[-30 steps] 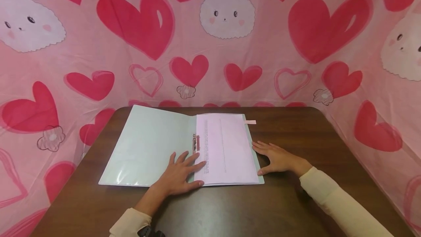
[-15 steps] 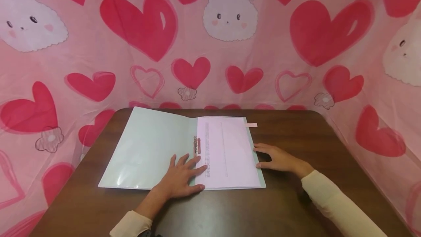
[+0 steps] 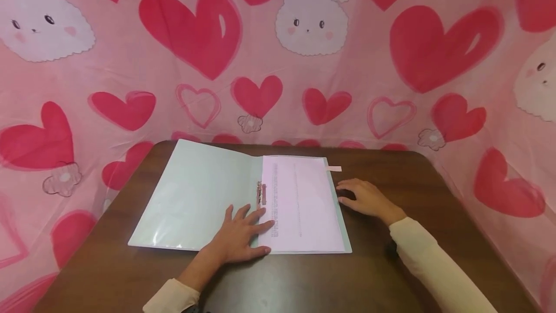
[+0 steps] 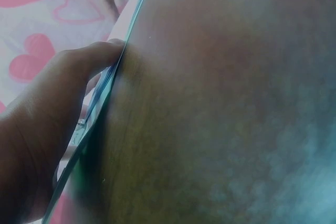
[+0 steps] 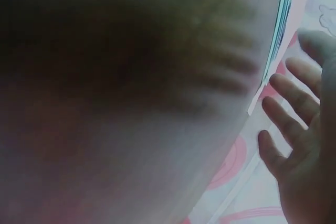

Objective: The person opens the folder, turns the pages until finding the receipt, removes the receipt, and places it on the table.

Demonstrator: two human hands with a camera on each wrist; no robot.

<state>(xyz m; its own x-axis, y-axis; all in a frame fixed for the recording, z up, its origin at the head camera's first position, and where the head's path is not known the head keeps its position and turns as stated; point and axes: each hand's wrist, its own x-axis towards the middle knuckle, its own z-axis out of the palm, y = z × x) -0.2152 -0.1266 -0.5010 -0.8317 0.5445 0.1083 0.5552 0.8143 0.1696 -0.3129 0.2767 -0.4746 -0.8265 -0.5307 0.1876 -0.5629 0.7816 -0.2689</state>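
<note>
A pale green folder (image 3: 195,192) lies opened flat on the table, its cover to the left. Printed pink paper (image 3: 310,202) fills the right side, beside a metal binder clip (image 3: 261,193) at the spine. My left hand (image 3: 236,240) rests with fingers spread across the spine, fingertips on the paper's left edge. In the left wrist view its thumb (image 4: 100,53) touches the folder's near edge. My right hand (image 3: 369,199) is just off the folder's right edge, fingers loosely bent and holding nothing, as the right wrist view's fingers (image 5: 294,98) show. A pink tab (image 3: 334,168) sticks out near the upper right corner.
The dark brown wooden table (image 3: 304,284) extends around the folder. A pink cloth (image 3: 304,71) with hearts and rabbits hangs behind it and along both sides.
My right hand has drawn its fingers together, come away from the folder's right edge and shifted slightly toward the far side. The left hand stays in place on the folder.
</note>
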